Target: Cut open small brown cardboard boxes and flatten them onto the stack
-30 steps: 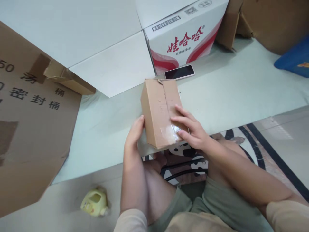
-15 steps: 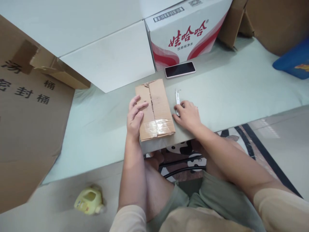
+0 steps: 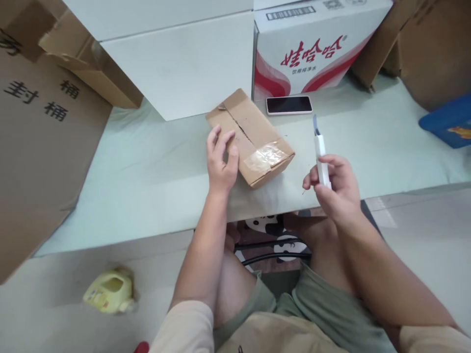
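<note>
A taped brown cardboard box (image 3: 250,122) lies slantwise on the pale green cloth, with a slit-like seam along its top and shiny clear tape (image 3: 267,156) at the near end. My left hand (image 3: 222,164) rests against its left side, fingers apart, their tips and the thumb on the top face. To the right of the box, my right hand (image 3: 338,189) is closed around a white utility knife (image 3: 321,159). The knife points away from me, its blade (image 3: 315,125) out and apart from the box.
A phone (image 3: 289,105) lies behind the box, before a white-and-red carton (image 3: 312,59). A large white box (image 3: 184,73) stands at the back, brown cartons (image 3: 33,157) at the left. On the right is a blue container (image 3: 449,120); a yellow jug (image 3: 110,291) stands on the floor.
My right hand has picked the utility knife up off the cloth and moved right with it. The cardboard box has turned, its near end swinging right, with my left hand still on it.
</note>
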Action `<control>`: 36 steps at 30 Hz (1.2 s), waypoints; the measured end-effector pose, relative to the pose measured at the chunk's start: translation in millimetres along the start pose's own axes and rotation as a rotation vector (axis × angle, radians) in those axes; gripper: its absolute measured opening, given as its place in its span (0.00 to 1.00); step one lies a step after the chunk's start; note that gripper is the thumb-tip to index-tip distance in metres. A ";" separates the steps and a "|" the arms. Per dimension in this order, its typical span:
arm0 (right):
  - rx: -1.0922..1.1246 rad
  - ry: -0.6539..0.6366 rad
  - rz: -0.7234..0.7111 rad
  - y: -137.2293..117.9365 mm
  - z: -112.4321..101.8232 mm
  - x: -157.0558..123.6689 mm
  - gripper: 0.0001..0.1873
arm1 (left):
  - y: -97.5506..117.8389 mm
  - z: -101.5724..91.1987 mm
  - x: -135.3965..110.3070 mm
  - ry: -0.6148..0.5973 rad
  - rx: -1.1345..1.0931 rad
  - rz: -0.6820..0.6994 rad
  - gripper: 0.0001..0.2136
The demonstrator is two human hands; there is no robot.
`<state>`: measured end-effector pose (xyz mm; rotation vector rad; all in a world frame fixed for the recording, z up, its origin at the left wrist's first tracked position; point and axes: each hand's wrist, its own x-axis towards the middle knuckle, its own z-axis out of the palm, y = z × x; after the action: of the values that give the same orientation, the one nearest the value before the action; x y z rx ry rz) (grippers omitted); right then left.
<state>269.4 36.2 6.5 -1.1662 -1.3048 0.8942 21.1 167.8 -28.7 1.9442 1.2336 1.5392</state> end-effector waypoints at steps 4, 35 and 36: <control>0.174 -0.065 -0.006 -11.2 -3.6 -8.6 0.38 | 3.7 14.2 -1.0 -0.030 0.022 0.050 0.27; 0.048 0.261 0.172 -27.9 9.5 -1.1 0.15 | 34.5 37.5 -20.1 -0.285 -0.097 0.265 0.27; 0.050 0.266 0.177 -28.4 9.4 -1.2 0.14 | 34.3 37.7 -20.0 -0.280 -0.093 0.271 0.27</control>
<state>256.5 29.8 32.7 -1.3264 -0.9713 0.8595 68.9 141.3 -28.0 2.2430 0.7971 1.3542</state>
